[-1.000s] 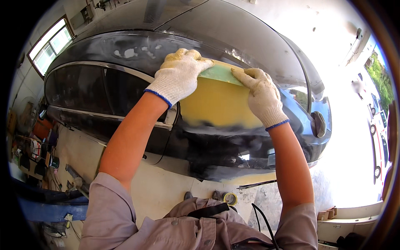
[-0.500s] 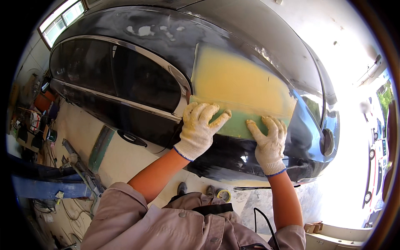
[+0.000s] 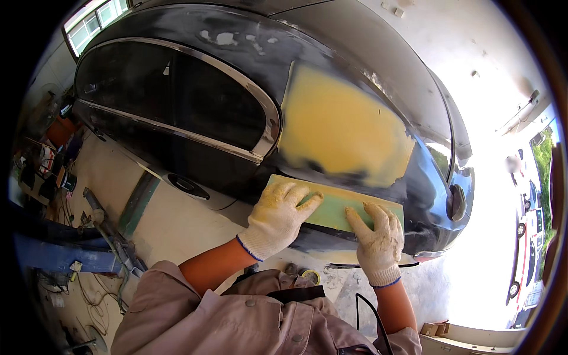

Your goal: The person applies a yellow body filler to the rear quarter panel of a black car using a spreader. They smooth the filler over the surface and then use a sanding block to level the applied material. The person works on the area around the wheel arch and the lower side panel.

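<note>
The right hand [image 3: 377, 242] and left hand [image 3: 275, 218], in white knitted gloves [image 3: 254, 239], lie finger-spread on a flat green rectangular board [image 3: 332, 210]; whether they also clasp its edges, I cannot tell. It lies along a black car [image 3: 219, 167], below a matte yellow patch [image 3: 343, 121].

The left grip [image 3: 277, 214], gloved, lies back up, fingers [image 3: 285, 191] slightly bent, thumb [image 3: 312, 204] angled toward the right grip [image 3: 376, 236]. That one, also gloved, sits apart and a little nearer the body, fingers pointing forward. The bare left forearm [image 3: 217, 266] slants down-left from its grip; the right forearm [image 3: 395, 305] drops more steeply.
</note>
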Available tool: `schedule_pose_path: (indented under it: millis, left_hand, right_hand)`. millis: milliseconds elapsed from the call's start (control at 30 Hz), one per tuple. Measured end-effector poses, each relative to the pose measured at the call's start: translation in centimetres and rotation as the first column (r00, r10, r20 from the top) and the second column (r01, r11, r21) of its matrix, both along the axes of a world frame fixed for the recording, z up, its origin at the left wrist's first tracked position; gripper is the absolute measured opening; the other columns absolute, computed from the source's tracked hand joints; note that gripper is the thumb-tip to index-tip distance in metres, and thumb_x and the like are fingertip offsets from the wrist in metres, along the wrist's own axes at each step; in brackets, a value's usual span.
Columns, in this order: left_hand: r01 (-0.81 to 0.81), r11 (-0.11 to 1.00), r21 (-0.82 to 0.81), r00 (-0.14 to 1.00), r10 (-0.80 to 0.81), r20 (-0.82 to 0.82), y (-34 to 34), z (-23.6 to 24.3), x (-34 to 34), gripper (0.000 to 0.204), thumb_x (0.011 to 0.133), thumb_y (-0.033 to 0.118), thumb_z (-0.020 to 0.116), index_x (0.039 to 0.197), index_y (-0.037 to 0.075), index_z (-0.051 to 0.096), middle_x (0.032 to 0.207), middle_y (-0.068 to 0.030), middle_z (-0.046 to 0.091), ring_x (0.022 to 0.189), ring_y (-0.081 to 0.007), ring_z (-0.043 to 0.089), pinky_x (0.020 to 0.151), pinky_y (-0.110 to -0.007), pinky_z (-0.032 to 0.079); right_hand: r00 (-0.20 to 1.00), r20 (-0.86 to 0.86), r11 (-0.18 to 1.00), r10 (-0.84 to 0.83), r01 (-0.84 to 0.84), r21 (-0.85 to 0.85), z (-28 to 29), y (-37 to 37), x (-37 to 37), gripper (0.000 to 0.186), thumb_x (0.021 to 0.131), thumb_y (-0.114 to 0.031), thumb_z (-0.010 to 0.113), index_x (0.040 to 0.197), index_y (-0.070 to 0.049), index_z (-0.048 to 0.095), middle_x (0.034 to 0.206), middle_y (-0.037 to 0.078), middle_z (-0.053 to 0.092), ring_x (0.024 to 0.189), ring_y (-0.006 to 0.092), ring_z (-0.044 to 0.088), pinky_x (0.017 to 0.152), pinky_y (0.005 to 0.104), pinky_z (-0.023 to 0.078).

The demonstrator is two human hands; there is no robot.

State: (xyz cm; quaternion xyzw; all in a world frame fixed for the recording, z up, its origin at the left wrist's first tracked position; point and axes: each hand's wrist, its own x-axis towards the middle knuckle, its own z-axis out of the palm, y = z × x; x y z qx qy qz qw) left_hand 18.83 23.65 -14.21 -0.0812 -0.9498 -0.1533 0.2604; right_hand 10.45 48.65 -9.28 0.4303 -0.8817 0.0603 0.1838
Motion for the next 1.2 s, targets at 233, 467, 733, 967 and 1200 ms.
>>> schedule_pose_path:
  millis: [233,467,733,967,1200]
  left_hand:
    - [0.028,0.999,-0.04,0.999,-0.027,0.027,-0.6,3.5,2.7,0.059,0.078,0.005,0.072,0.136,0.014,0.073,0.13,-0.0101,0.067,0.123,-0.0339,0.061,0.105,-0.05,0.049]
    - [-0.019,0.941,0.338,0.999,0.029,-0.024,-4.3,3.9,4.6,0.039,0.086,0.001,0.071,0.125,0.003,0.077,0.128,-0.0134,0.073,0.114,-0.0345,0.068,0.099,-0.041,0.054]
    - [0.035,-0.029,0.999,0.994,0.105,-0.032,-5.6,0.7,4.5,0.048,0.093,-0.008,0.06,0.141,-0.002,0.06,0.127,-0.0082,0.067,0.114,-0.0184,0.066,0.105,-0.036,0.051]
    - [0.076,-0.058,0.995,0.989,0.132,-0.068,-3.5,1.3,4.6,0.051,0.095,-0.004,0.064,0.146,-0.003,0.057,0.135,-0.0115,0.066,0.124,-0.0221,0.064,0.113,-0.039,0.049]
    - [0.084,0.041,0.996,0.965,0.248,-0.091,-4.2,1.5,6.1,0.047,0.099,-0.005,0.065,0.145,-0.002,0.058,0.136,-0.0101,0.065,0.127,-0.021,0.063,0.114,-0.038,0.049]
  right_hand:
    - [0.988,-0.045,0.98,0.15,-0.155,-0.125,2.5,1.7,5.0,0.056,0.073,-0.004,0.075,0.125,-0.026,0.079,0.124,0.007,0.064,0.121,0.0326,0.062,0.111,0.0572,0.049]
    - [0.957,-0.22,0.875,-0.192,0.065,-0.48,1.9,9.1,6.7,0.044,0.09,0.005,0.066,0.13,-0.014,0.07,0.132,0.012,0.06,0.132,0.0367,0.058,0.116,0.0569,0.047]
    - [0.774,0.629,0.045,-0.075,0.633,-0.773,-5.0,18.7,-0.8,0.043,0.101,-0.002,0.06,0.144,0.006,0.064,0.136,0.015,0.068,0.123,0.0219,0.066,0.105,0.0357,0.054]
    - [0.668,0.744,-0.175,0.013,0.734,-0.656,-6.3,24.3,-6.2,0.034,0.104,-0.01,0.062,0.135,0.003,0.069,0.115,0.009,0.073,0.093,0.0146,0.07,0.081,0.027,0.058]
    - [0.543,0.761,0.004,0.354,0.813,-0.582,-12.9,18.0,2.2,0.019,0.103,-0.011,0.064,0.116,0.0,0.073,0.091,0.002,0.069,0.072,0.0075,0.058,0.065,0.022,0.047]
